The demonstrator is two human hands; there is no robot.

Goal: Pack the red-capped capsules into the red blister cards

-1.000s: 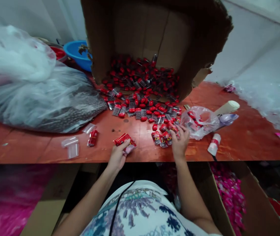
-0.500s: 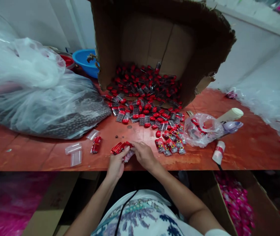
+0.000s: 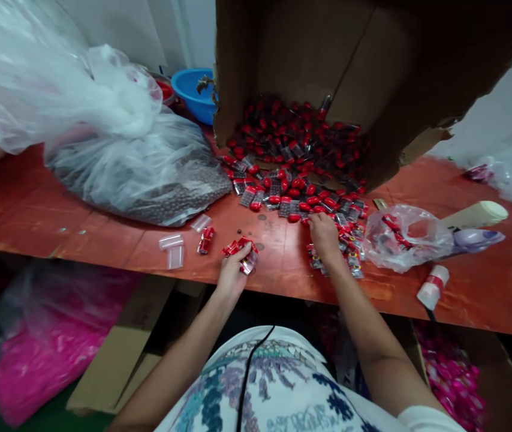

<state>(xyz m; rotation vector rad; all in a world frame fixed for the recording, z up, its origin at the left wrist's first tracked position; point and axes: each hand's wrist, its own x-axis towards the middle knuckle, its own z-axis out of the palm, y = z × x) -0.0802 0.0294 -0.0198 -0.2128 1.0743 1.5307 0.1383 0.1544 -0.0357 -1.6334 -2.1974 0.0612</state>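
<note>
My left hand is closed around a small bunch of red printed clear wrappers, just above the table's front part. Out to the right, my right hand reaches with fingertips down at the near edge of a heap of small clear boxes with red caps; they hold dark beads. Its fingertips touch the heap, but what lies between them is hidden. Beneath that hand are partly covered boxes in red printed wrappers. A rolled red bundle lies left of my left hand.
A torn cardboard box on its side spills the heap. Left stand a clear bag of dark beads and a blue basin. Clear empty sleeves lie nearer. To the right are a small plastic bag and a white roll.
My right hand has left the wrappers beside my left hand and moved right and forward to the heap. My left hand still holds the wrappers. The view has shifted and tilted.
</note>
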